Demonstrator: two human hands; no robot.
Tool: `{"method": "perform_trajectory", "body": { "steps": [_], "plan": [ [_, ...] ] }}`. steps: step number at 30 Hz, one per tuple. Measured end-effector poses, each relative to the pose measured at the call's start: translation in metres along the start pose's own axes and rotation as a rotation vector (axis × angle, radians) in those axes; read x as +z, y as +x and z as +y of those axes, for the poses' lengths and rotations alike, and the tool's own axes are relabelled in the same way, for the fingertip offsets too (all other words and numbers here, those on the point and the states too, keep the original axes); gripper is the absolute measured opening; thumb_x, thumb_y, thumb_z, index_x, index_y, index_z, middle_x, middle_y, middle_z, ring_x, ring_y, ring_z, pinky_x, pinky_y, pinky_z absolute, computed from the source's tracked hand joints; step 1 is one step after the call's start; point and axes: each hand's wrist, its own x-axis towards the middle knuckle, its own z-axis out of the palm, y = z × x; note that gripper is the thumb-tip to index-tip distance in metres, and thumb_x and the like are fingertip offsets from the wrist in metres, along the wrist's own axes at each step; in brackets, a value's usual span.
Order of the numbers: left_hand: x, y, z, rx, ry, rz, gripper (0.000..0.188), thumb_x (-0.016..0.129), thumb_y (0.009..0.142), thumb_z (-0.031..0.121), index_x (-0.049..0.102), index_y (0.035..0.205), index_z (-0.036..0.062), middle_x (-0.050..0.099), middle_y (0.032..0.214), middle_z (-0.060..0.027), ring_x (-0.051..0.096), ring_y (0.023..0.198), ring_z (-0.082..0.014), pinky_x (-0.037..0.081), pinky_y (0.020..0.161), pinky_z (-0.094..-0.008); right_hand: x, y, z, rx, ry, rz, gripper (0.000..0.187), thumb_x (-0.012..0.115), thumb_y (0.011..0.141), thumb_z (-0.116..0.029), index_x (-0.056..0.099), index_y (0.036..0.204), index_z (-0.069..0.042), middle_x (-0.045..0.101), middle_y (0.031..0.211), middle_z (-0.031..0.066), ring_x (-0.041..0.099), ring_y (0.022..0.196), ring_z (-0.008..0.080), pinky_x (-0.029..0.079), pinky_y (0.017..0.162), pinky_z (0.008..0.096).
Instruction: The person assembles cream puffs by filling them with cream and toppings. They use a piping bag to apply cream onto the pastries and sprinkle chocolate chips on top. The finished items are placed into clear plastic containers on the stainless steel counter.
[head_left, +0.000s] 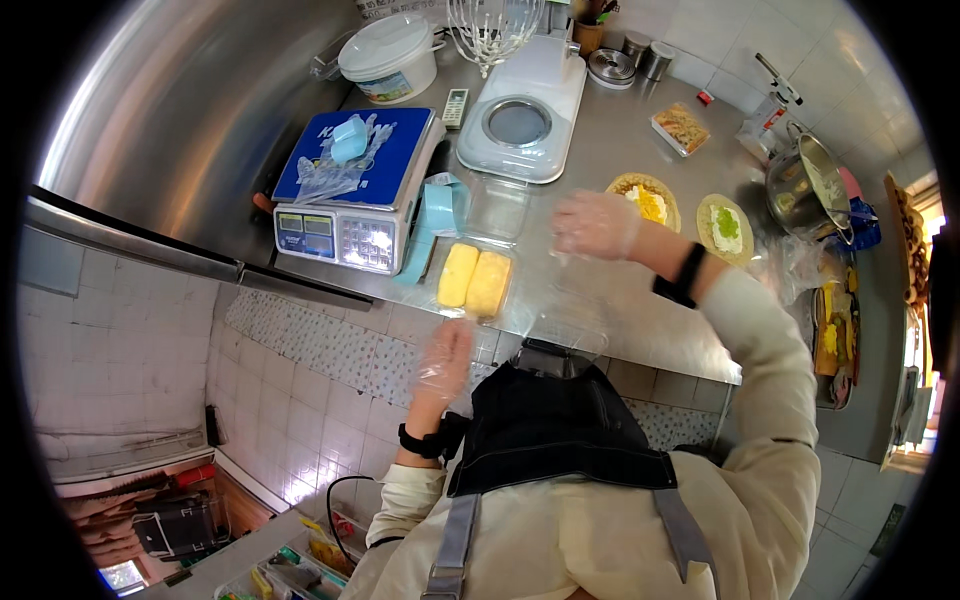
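Note:
My left hand (445,358), in a clear glove, is at the counter's front edge with its fingers together. Its fingertips reach the near side of a clear plastic box (508,300) holding two yellow cake rolls (473,280); whether they grip the box I cannot tell. Above the counter, my right hand (597,224), also gloved, has its fingers curled inward, and what is under them is hidden. Just right of it lies a round pancake (645,182) with white cream and yellow filling. Farther right, another pancake (722,230) carries cream and green pieces.
A blue-topped scale (350,235) with a light-blue cup (349,139) stands left, near a blue label strip (438,215). Behind are a white mixer (525,110) and lidded tub (390,60). At right are a metal bowl (800,185), a packed food box (681,130) and a filled tray (833,350).

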Motion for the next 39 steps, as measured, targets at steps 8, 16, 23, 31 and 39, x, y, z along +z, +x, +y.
{"method": "perform_trajectory", "body": {
  "steps": [8, 16, 23, 31, 39],
  "plan": [
    [0.042, -0.003, 0.007, 0.035, 0.218, -0.383, 0.04, 0.044, 0.092, 0.041, 0.053, 0.109, 0.0056, 0.062, 0.081, -0.022, 0.059, 0.083, -0.0401, 0.046, 0.073, -0.0465, 0.094, 0.051, 0.046, 0.212, 0.033, -0.139, 0.022, 0.052, 0.086, -0.028, 0.062, 0.081, -0.009, 0.058, 0.089, 0.0019, 0.054, 0.093, 0.0198, 0.045, 0.08, 0.0327],
    [0.061, -0.004, -0.001, 0.045, 0.041, -0.211, 0.044, 0.051, 0.091, 0.034, 0.043, 0.126, 0.0093, 0.064, 0.088, -0.017, 0.061, 0.083, -0.0364, 0.047, 0.073, -0.0444, 0.105, 0.049, 0.048, 0.426, 0.165, -0.125, 0.025, 0.053, 0.083, -0.019, 0.061, 0.104, -0.009, 0.058, 0.109, 0.0073, 0.055, 0.103, 0.0247, 0.046, 0.091, 0.0352],
    [0.075, -0.002, 0.021, 0.043, 0.076, -0.091, 0.044, 0.05, 0.089, 0.027, 0.046, 0.127, 0.0044, 0.062, 0.094, -0.0243, 0.06, 0.087, -0.041, 0.047, 0.077, -0.0476, 0.116, 0.033, 0.039, 0.558, 0.362, 0.077, 0.037, 0.053, 0.082, -0.008, 0.055, 0.118, -0.01, 0.054, 0.123, 0.0095, 0.05, 0.113, 0.0281, 0.043, 0.096, 0.0384],
    [0.095, -0.014, 0.062, -0.34, 0.229, 0.133, 0.028, 0.051, 0.09, 0.02, 0.055, 0.115, 0.0067, 0.062, 0.079, -0.0206, 0.061, 0.072, -0.0307, 0.048, 0.064, -0.0392, 0.051, -0.057, -0.024, 0.408, 0.519, 0.587, 0.025, 0.061, 0.077, -0.004, 0.064, 0.101, -0.009, 0.064, 0.098, 0.0106, 0.059, 0.097, 0.0275, 0.049, 0.083, 0.0388],
    [0.176, 0.006, 0.143, -0.419, -0.688, 0.215, 0.029, 0.057, 0.092, 0.021, 0.055, 0.112, 0.0001, 0.059, 0.094, -0.0054, 0.055, 0.082, -0.0127, 0.046, 0.074, -0.026, 0.087, -0.218, 0.042, 1.225, 0.851, 0.599, 0.021, 0.054, 0.087, -0.013, 0.063, 0.105, -0.007, 0.066, 0.095, 0.0128, 0.063, 0.087, 0.0308, 0.049, 0.074, 0.037]
  ]
}}
